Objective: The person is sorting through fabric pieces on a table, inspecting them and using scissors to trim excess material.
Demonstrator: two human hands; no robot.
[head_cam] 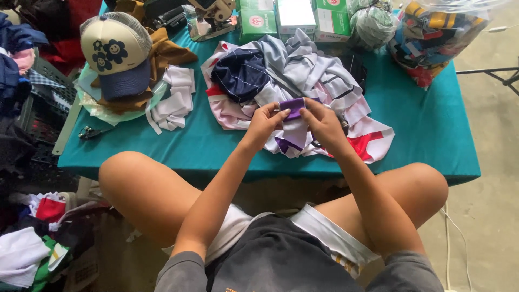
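L hand [265,121] & R hand [323,123]: my fingers pinching purple cloth strip [294,116] over clothes pile [319,81] on teal bench [427,124].

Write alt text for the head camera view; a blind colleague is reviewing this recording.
A seated person's left hand and right hand pinch a small purple fabric strip above a pile of white, navy and red garments on a teal table. A cap with flower faces sits at the far left.

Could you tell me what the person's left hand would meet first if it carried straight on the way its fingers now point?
The left hand points up and to the right, fingers on the purple fabric piece that the right hand also holds. Going on, it would probably run into the heap of white and navy garments just beyond, though depth is hard to judge.
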